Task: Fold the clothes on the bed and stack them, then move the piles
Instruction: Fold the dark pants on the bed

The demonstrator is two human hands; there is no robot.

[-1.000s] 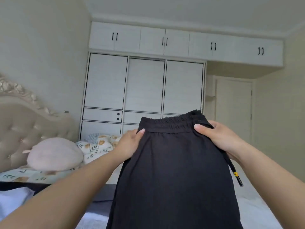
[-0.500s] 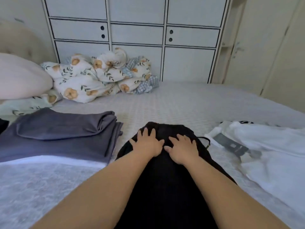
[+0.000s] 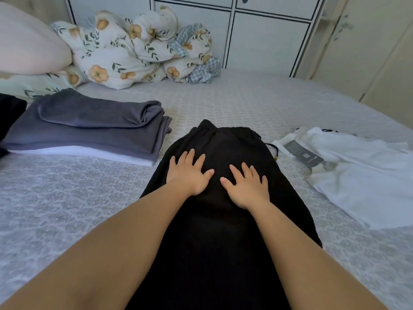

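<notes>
- Black trousers (image 3: 223, 220): one garment, laid lengthwise on the bed (image 3: 67, 198) with the waistband at the far end and the legs running back towards the person. Spread flat like this, it appears ready for smoothing ahead of the first fold.
- Left hand (image 3: 190, 173): palm down on the trousers below the waistband, fingers straight and fanned. It grips nothing; it presses the cloth flat.
- Right hand (image 3: 245, 186): just beside the left, palm down on the same garment, fingers spread, holding nothing. Two hands set side by side suggest creases are to be pushed outward from the middle.
- Drawcord (image 3: 273, 149): one cord visible, trailing off the right edge of the waistband onto the bed, with a yellow tip. It would likely need tucking in before folding.
- Folded pile (image 3: 89, 135): left of the trousers and close to them. I count two grey pieces, one folded on top of the other, with one white layer beneath; judged to be finished work awaiting the trousers.
- Dark cloth (image 3: 9, 117): one piece at the far left edge, mostly cut off; I cannot tell what it is.
- White garment (image 3: 357, 175): one, right of the trousers, lying loose and unfolded, with one dark tag (image 3: 304, 153) on it. Judged still to be done.
- Floral bedding (image 3: 134, 50): one bundle heaped at the far side, clear of the working space.
- Pink pillow (image 3: 29, 45): one, far left.
</notes>
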